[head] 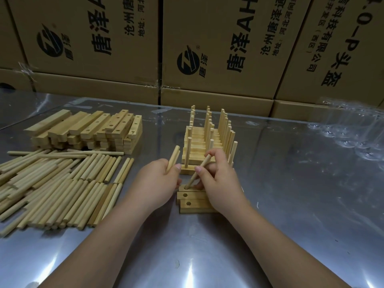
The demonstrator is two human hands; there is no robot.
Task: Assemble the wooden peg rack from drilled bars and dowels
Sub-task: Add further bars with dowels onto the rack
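Both forearms come in low over the steel bench [291,215]. On the right hand [223,183] the fingers pinch one dowel [192,179]. It is tilted, with its lower tip at the end hole of the top bar [182,187] in a short stack of drilled bars [195,206] (can't tell if the tip is in the hole or just on the rim). On the left hand [158,179] the fingers are curled round two spare dowels [173,160], and the hand is right at the stack's left end. The finished racks [199,142] stand in a row just behind. The loose dowels [62,188] and spare bars [89,132] are off to the left.

My read of the step: seating a peg. Stand the dowel upright before pushing, since at this lean it will likely bind or chew the hole edge. Pin the bar with the left hand so the stack doesn't skate on the steel. Push straight down with a slight twist until it bottoms out, then check its height against the pegs behind.
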